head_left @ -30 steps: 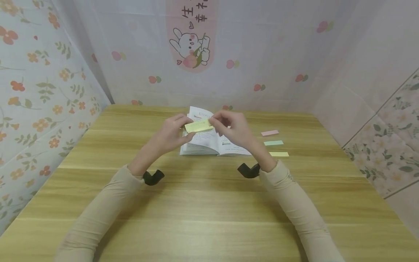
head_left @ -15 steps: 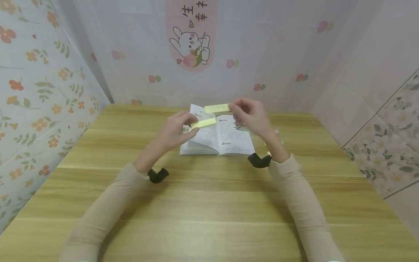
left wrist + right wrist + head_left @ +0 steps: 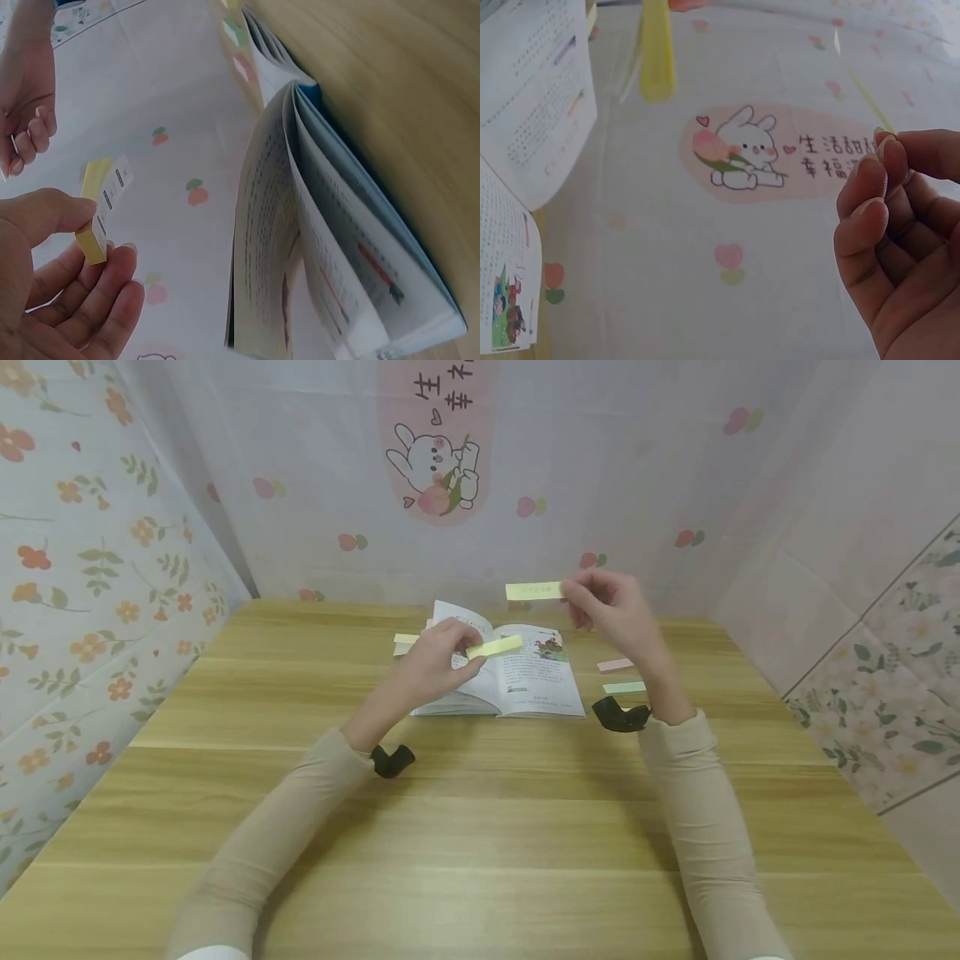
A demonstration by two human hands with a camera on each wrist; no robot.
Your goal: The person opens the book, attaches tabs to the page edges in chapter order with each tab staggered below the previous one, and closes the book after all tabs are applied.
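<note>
My left hand (image 3: 441, 667) pinches a small pad of yellow sticky notes (image 3: 498, 647) over the open book (image 3: 536, 692). Its thumb and fingers grip one end of the pad (image 3: 93, 187) in the left wrist view, where a printed face shows. Farther right and higher, my right hand (image 3: 621, 610) holds a single yellow sticky note (image 3: 531, 591) by its right end, with handwriting on it. Edge-on in the right wrist view, that note appears as a thin yellow strip (image 3: 871, 103) between thumb and forefinger. The two hands are apart.
Right of the book lie a pink strip (image 3: 615, 666) and a green strip (image 3: 622, 687), partly behind the right wrist. A yellow strip (image 3: 406, 638) sticks out at the book's left. One left page (image 3: 452, 612) stands raised. Behind the table hangs a printed curtain (image 3: 315, 485).
The right hand has peeled the written note off the pad and moved it up and right. The left hand has shifted right with the pad, uncovering the strips at the book's left.
</note>
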